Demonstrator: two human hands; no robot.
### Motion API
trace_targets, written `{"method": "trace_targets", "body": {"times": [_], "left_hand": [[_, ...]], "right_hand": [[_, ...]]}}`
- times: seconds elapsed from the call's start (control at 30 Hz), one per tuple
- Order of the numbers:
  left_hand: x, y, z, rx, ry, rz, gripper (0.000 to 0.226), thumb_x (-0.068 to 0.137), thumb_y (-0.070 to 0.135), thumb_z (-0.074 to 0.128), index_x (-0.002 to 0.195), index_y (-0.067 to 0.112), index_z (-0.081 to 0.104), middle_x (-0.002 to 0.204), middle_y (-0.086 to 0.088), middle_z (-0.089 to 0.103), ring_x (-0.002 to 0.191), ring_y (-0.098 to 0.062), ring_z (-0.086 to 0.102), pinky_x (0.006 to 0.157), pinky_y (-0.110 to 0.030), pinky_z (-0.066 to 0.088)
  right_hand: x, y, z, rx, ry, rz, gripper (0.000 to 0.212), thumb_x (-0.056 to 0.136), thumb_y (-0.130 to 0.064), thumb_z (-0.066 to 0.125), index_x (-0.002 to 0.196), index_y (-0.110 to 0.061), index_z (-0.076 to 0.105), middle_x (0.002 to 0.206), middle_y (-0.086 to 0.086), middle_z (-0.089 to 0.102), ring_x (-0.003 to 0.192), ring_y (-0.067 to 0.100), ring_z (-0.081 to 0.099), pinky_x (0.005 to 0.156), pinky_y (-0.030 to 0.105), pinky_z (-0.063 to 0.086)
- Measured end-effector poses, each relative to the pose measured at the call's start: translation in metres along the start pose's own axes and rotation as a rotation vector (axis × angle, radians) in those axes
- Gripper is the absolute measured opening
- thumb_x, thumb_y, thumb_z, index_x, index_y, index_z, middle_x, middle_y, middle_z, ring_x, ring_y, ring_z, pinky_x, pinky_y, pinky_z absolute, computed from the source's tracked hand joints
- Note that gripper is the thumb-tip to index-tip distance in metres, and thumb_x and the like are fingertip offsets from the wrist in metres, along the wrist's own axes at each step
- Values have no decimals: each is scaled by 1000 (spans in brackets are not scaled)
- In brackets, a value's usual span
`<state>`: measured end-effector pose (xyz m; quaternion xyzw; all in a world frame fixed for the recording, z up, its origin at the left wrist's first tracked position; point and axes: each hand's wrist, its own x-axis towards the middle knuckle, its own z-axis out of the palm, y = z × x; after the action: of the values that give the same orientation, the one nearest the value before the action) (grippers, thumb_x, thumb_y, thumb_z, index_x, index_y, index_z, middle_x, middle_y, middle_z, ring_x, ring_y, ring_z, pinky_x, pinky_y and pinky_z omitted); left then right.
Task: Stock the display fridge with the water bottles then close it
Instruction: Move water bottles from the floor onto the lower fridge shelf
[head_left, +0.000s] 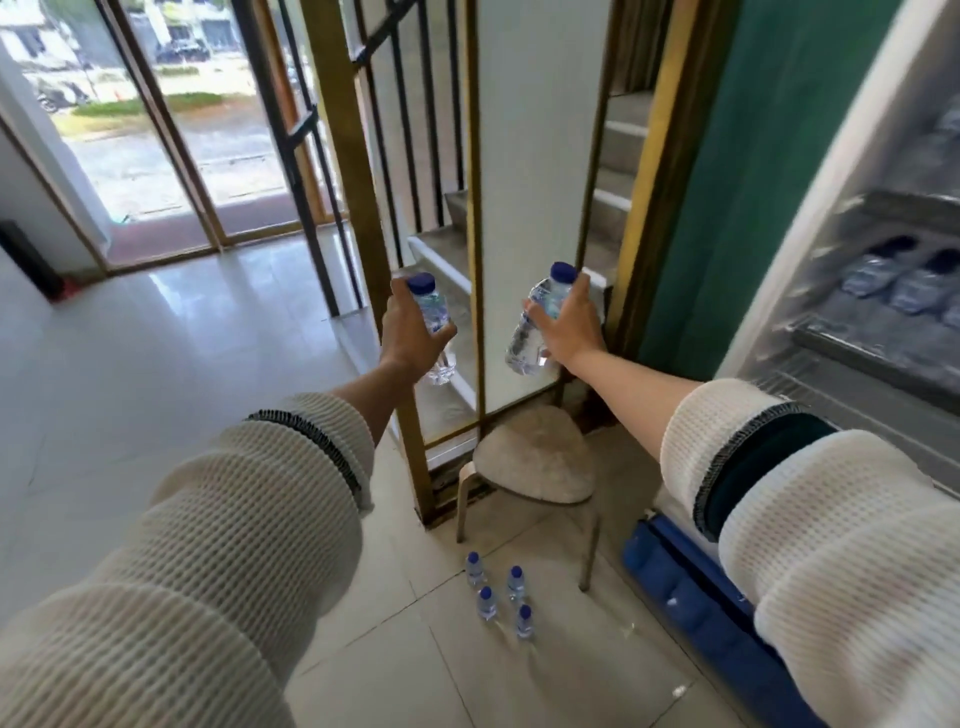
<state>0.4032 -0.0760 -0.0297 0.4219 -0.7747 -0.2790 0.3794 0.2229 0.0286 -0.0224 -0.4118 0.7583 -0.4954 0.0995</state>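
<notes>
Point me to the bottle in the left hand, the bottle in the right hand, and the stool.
bottle in the left hand (432, 306), head view, on the label below the blue cap
bottle in the right hand (525, 340), head view, on the clear lower body
stool (535, 457), head view, on the fuzzy seat top

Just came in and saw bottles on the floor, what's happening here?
A person is stocking the display fridge with water. The left hand grips one water bottle and the right hand grips another bottle, both held up in front. Four more bottles stand on the floor by a stool. The fridge, on the right, is open and some bottles already sit on its shelf.
</notes>
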Motion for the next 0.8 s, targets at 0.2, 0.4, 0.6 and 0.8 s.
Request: {"method": "trace_targets", "body": {"times": [0.2,0.4,0.6,0.8], "left_hand": [[2,78,91,-30,-110,143,64,75,19,77,123,13,35,117,-13,55,105,-28,55,93,-44,48],[-9,159,188,-111,-240,246,62,78,19,76,125,18,35,115,-12,55,100,-27,56,87,-40,48],[-20,237,279,-164,-337,349,65,82,27,74,130,20,31,121,-12,52,110,-30,53,94,-43,44],[-38,305,355,-226,-425,432,67,85,30,72,135,20,29,124,-11,51,111,-30,53,92,-40,43]], "right_hand": [[3,55,-103,5,196,42,56,89,-36,65,128,-7,37,118,13,60,103,29,62,86,34,49],[-11,119,-216,-109,380,94,58,93,-33,60,136,-5,33,127,15,56,114,29,56,84,24,38],[-19,185,-329,-218,448,214,82,91,-47,56,148,-3,17,145,19,43,129,36,46,102,44,43],[-30,239,-413,-243,539,301,75,86,-58,55,139,-12,28,131,19,53,111,38,57,89,47,50]]}}
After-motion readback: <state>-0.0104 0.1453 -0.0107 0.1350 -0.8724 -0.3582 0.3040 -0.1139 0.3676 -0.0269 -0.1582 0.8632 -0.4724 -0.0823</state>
